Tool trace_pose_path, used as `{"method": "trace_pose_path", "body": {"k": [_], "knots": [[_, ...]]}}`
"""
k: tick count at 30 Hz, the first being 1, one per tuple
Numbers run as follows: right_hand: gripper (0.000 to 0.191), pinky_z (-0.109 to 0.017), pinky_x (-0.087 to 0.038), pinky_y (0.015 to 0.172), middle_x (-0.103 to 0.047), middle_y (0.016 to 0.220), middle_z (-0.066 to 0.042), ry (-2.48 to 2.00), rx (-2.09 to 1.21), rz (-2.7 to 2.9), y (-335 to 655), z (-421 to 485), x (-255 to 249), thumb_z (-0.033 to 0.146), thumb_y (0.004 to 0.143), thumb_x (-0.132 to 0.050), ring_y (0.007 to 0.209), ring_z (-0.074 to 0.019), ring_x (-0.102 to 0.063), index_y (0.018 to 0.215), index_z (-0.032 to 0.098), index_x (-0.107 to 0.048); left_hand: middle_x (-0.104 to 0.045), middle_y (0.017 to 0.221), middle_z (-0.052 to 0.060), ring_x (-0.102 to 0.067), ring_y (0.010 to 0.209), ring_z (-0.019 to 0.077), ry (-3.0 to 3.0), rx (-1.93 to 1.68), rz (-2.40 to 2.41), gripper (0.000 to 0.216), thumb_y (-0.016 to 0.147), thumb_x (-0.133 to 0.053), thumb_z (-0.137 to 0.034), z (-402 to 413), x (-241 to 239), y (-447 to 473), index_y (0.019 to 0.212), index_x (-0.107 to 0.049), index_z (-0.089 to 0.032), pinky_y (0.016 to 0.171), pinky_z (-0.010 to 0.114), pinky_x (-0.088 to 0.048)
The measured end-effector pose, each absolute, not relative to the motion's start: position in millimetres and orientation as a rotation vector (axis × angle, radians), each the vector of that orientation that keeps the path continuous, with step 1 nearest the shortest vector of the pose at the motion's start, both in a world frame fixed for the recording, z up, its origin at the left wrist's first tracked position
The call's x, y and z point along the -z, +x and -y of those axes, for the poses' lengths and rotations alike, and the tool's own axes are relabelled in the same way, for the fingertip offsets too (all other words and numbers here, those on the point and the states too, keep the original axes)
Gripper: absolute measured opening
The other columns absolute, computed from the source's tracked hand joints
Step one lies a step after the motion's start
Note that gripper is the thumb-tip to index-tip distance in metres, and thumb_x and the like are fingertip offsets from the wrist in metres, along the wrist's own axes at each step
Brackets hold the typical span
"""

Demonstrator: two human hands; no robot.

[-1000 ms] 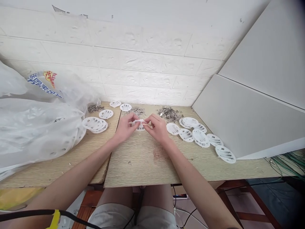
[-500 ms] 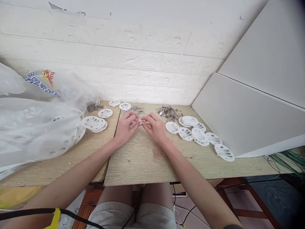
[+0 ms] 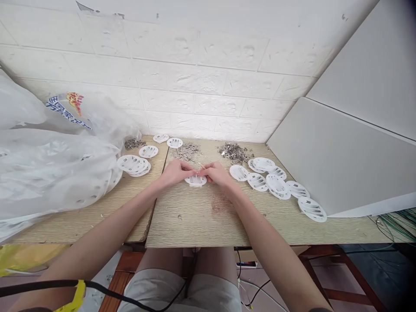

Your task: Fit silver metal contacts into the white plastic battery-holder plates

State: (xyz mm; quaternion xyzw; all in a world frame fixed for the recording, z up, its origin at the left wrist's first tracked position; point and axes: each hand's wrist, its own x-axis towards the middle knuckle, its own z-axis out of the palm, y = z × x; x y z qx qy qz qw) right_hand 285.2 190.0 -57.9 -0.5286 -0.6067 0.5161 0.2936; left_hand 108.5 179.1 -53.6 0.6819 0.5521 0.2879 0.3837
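Note:
A round white plastic disc (image 3: 195,181) with slots lies between my hands, tilted so its face shows. My left hand (image 3: 177,172) is closed on the disc's upper left edge, thumb and fingers pinched. At the disc's upper right, the fingers of my right hand (image 3: 216,172) are pressed together around a thin tan stick (image 3: 202,166), whose end pokes out above them. The fingertips hide the spot where stick and disc meet. Just behind my hands are a loose heap of small metal pieces (image 3: 187,151) and a darker metal heap (image 3: 234,152).
Slotted discs lie at right (image 3: 277,186) and in a stack at left (image 3: 132,164). A big translucent plastic bag (image 3: 58,173) covers the left side. White panels (image 3: 351,151) lean at right near green wires (image 3: 394,223). A brick-patterned wall (image 3: 182,78) closes off the back.
My hands have come slightly nearer the table's front edge. The disc, seen nearly edge-on before, has turned so its slotted face shows. The view has shifted a little.

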Motion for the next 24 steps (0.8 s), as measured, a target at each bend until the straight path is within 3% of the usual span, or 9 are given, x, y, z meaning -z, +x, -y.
{"method": "trace_pose_path", "body": {"k": [7,14,20,24], "knots": [[0.027,-0.024,-0.021,0.045,-0.039,0.036,0.005,-1.499,-1.362,1.649,283,-189,56,0.016,0.061,-0.063,0.040,-0.0050,-0.030,0.043,0.016,-0.043,-0.073,0.076,0.002,-0.061,0.070,0.0179,1.827,-0.592,-1.509,0.029,0.070,-0.068,-0.046,-183,58,109,0.077,-0.077,-0.019,0.058,0.028,-0.037],[0.018,-0.024,-0.022,0.044,-0.040,0.037,0.005,-1.525,-1.372,1.652,281,-189,56,0.014,0.061,-0.058,0.039,-0.0064,-0.032,0.049,0.017,-0.045,-0.073,0.079,0.003,-0.062,0.071,0.0183,1.868,-0.562,-1.522,0.032,0.072,-0.065,-0.049,-183,63,110,0.079,-0.075,-0.019,0.059,0.028,-0.038],[0.016,-0.024,-0.025,0.047,-0.044,0.038,0.005,-1.547,-1.195,1.858,281,-184,51,0.014,0.065,-0.055,0.043,-0.0080,-0.037,0.053,0.017,-0.046,-0.067,0.073,0.002,-0.059,0.070,0.0192,2.052,-0.540,-1.667,0.029,0.082,-0.056,-0.047,-172,64,113,0.084,-0.069,-0.022,0.058,0.029,-0.034],[0.018,-0.024,-0.026,0.050,-0.042,0.038,0.006,-1.507,-1.122,1.946,282,-182,50,0.015,0.068,-0.056,0.044,-0.0091,-0.040,0.054,0.019,-0.044,-0.067,0.082,0.003,-0.060,0.076,0.0208,2.210,-0.537,-1.669,0.027,0.089,-0.049,-0.045,-167,72,114,0.088,-0.063,-0.022,0.062,0.031,-0.036]]}}
